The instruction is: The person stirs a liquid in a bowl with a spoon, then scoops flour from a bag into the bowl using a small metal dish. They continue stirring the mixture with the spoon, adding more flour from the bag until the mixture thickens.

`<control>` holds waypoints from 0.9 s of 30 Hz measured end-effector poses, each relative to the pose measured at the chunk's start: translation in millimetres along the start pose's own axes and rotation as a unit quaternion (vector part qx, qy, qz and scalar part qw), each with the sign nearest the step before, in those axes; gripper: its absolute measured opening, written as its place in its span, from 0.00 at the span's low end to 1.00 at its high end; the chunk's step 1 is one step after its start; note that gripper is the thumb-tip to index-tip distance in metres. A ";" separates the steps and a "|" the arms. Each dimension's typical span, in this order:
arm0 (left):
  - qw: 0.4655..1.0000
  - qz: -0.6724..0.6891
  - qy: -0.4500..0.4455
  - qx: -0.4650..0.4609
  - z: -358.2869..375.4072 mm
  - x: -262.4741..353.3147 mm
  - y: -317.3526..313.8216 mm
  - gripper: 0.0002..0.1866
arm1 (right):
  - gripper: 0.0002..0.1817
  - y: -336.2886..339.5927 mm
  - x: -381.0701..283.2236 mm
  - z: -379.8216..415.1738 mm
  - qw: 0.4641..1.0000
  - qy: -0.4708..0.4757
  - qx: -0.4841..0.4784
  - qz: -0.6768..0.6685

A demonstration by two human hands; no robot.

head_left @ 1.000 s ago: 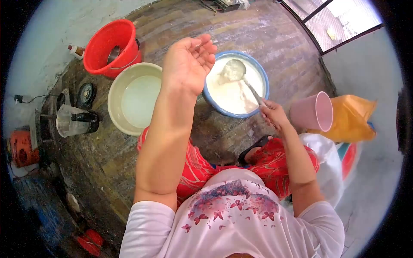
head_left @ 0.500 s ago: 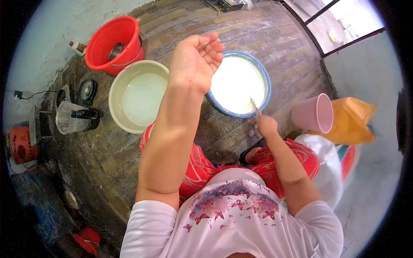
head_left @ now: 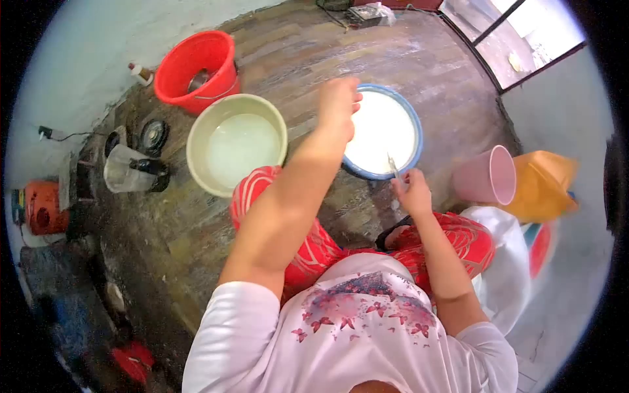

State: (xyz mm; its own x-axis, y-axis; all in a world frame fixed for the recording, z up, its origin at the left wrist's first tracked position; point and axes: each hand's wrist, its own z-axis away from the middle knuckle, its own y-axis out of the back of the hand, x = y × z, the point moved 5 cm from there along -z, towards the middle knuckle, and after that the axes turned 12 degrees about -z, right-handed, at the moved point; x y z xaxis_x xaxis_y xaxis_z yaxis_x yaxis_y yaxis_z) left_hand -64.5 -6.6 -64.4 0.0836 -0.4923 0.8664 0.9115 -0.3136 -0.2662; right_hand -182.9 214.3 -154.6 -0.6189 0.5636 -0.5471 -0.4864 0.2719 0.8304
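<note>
While the right hand point(head_left: 413, 191) grips the ladle point(head_left: 393, 166) at the blue basin's point(head_left: 417, 148) five o'clock, the left hand point(head_left: 339, 105), loosely open, is at ten o'clock.

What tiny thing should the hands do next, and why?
Maybe the right hand should gently move the handle around: it is gripping it, and the far end is hidden in the white liquid inside the blue basin.

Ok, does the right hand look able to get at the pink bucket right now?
Probably yes: nothing visible stands between the right hand and the pink bucket, but that hand is holding the ladle.
</note>
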 end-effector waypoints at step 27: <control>0.592 -0.781 -0.198 -0.005 -15.3 -73.4 -13.4 0.14 | 0.29 42.0 -173.9 102.0 0.937 0.209 -0.050 -0.276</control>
State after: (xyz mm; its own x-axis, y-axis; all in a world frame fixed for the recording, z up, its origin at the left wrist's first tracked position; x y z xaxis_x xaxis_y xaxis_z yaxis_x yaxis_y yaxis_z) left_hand -89.0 21.3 -131.0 -0.7685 0.6335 0.0900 -0.0007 -0.1415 0.9899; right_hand -32.9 207.3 -13.8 -0.4338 -0.0015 -0.9010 -0.8454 0.3465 0.4064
